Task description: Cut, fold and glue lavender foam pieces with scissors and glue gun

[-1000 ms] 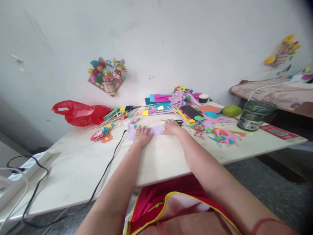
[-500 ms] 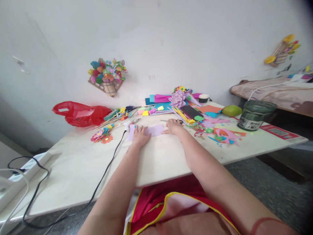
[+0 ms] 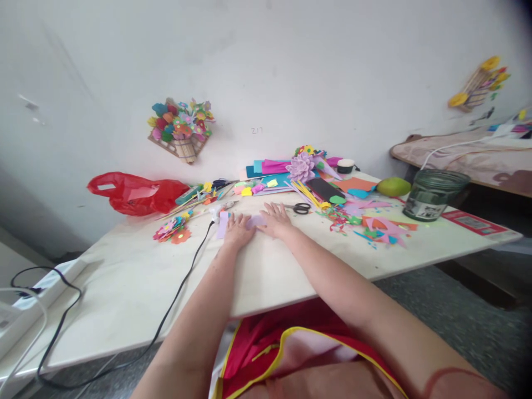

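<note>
A strip of light purple paper [image 3: 223,226] lies flat on the table under both my hands. My left hand [image 3: 238,230] presses on its left part with the fingers spread. Across the right part rests my right hand [image 3: 275,221], fingers stretched out, covering that end of the strip. Between the two hands a short stretch of the paper shows. Just right of my right hand lies a pair of scissors [image 3: 301,208] with black handles. A white tool with a black cord [image 3: 215,215] lies beside the paper's left end.
Paper flowers [image 3: 172,228] and a red plastic bag [image 3: 141,191] are on the left. Coloured scraps [image 3: 380,230], a dark phone [image 3: 326,190], a green fruit [image 3: 393,187] and a glass jar [image 3: 434,195] stand to the right. The black cord [image 3: 183,293] crosses the table's left side.
My right hand has slid left along the purple paper, closer to my left hand, uncovering the scissors' handles. My left hand has stayed in place.
</note>
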A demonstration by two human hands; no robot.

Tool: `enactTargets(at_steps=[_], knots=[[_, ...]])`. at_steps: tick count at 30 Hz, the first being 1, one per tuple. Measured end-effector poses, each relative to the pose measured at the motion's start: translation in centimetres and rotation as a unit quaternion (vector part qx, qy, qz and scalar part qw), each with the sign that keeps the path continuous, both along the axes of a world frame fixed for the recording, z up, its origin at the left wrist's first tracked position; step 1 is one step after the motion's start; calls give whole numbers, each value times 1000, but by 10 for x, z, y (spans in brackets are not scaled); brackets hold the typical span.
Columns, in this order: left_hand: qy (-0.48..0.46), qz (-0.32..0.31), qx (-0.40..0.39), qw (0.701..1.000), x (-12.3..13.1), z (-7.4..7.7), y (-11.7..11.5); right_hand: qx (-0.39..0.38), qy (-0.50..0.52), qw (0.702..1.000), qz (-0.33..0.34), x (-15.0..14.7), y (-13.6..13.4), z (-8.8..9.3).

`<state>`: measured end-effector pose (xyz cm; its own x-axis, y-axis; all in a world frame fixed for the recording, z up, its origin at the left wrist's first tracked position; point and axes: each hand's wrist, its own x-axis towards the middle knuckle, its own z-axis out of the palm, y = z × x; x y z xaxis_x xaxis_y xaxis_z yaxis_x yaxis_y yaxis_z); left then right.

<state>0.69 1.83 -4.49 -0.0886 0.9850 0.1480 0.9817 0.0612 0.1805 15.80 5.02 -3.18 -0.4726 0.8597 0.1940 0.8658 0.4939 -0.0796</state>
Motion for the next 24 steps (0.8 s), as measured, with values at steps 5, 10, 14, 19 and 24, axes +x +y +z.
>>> enactTargets(at_steps=[5,10,14,19,24], knots=[[3,2,1,1000,0,1,-1,-62,-7,998,-15,-1,5,-2],[-6,6,-3,1000,0,3,-3,-109,-25,993,-29,18,18,-1],[-3,1,-7,1000,1,4,-4,-134,-31,989,-48,36,23,2],[16,35,-6,999,-3,4,-5,-144,-24,988,-57,45,22,7],[23,76,-17,997,-11,6,-6,-159,-20,985,-62,51,24,8]])
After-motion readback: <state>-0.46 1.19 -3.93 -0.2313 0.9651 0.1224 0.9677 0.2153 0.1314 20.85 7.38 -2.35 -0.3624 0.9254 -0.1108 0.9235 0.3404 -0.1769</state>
